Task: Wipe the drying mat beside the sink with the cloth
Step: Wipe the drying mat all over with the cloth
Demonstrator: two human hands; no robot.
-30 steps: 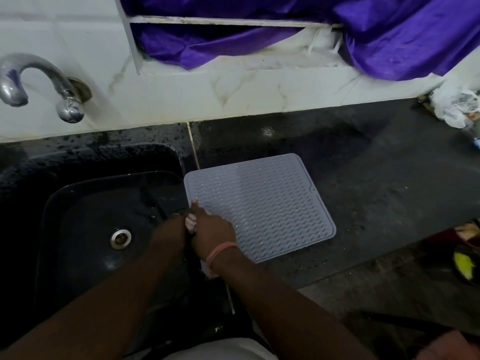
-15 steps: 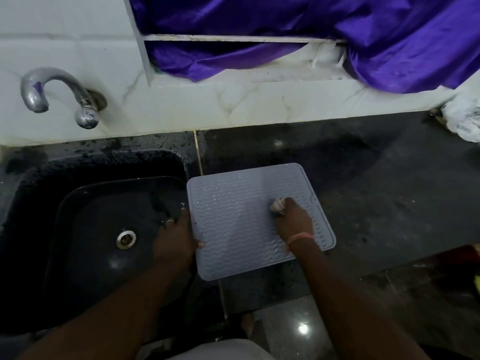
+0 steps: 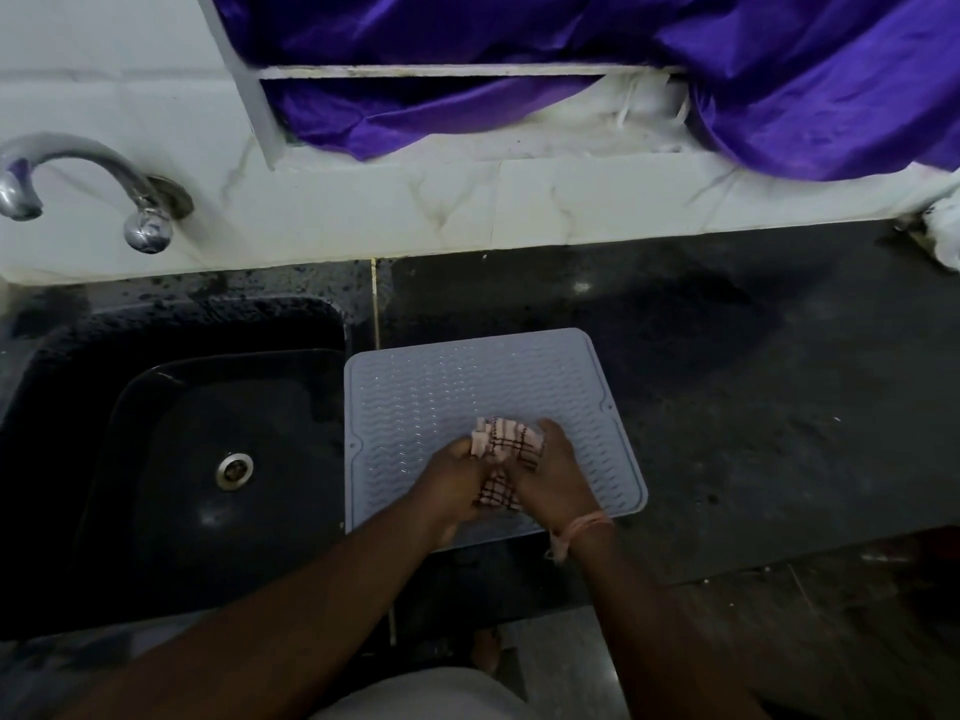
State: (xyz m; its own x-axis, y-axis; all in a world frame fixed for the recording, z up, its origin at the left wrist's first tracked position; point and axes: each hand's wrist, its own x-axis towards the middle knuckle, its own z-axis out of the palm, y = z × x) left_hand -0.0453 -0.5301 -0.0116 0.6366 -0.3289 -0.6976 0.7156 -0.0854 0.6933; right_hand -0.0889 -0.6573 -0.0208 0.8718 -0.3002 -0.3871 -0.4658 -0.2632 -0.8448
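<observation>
Left hand (image 3: 453,483) left mat edge, joined right hand (image 3: 551,472); both gripped bunched checked cloth (image 3: 503,443) over near-centre of drying mat (image 3: 441,387) beside sink (image 3: 218,407). Likely refolding; wiping paused, unfinished.

both forearms reach up from the near edge and meet over the near half of the drying mat (image 3: 441,387). the left hand (image 3: 451,478) and right hand (image 3: 551,472) sit side by side, fingers curled round the checked cloth (image 3: 506,441) bunched between them. a pinkish thread band (image 3: 587,524) circles the right wrist.
</observation>
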